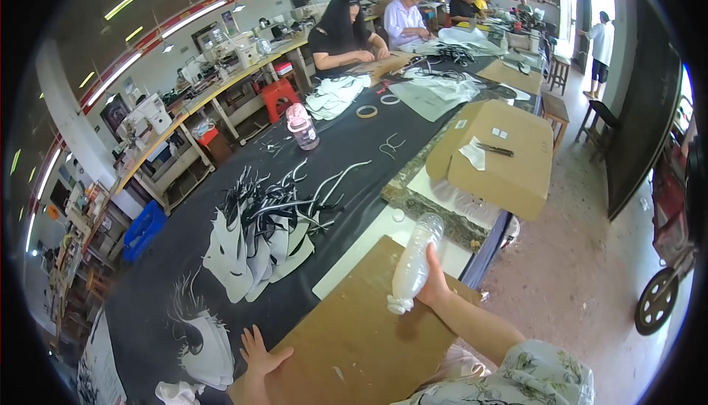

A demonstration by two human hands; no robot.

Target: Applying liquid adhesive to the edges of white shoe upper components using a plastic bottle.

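My right hand (435, 281) is wrapped round a clear plastic bottle (414, 266), which is tilted above the brown board (339, 346). The bottle looks whitish inside; I cannot tell what it contains. My left hand (261, 355) rests with spread fingers at the left edge of the board, holding nothing. Beside it lies a small stack of pale cut pieces (208, 352) with thin dark strands. Farther off, a larger heap of pale curved pieces (258, 250) with black and grey strips lies on the dark tabletop (346, 173). A small white round cap (398, 215) sits beyond the bottle.
A cardboard box (509, 147) with a dark-handled tool (495, 150) on it stands far right. A pink-topped bottle (301, 126) and a tape roll (366, 112) sit farther back. Several people work along the far table; sewing machines (151, 114) line the left.
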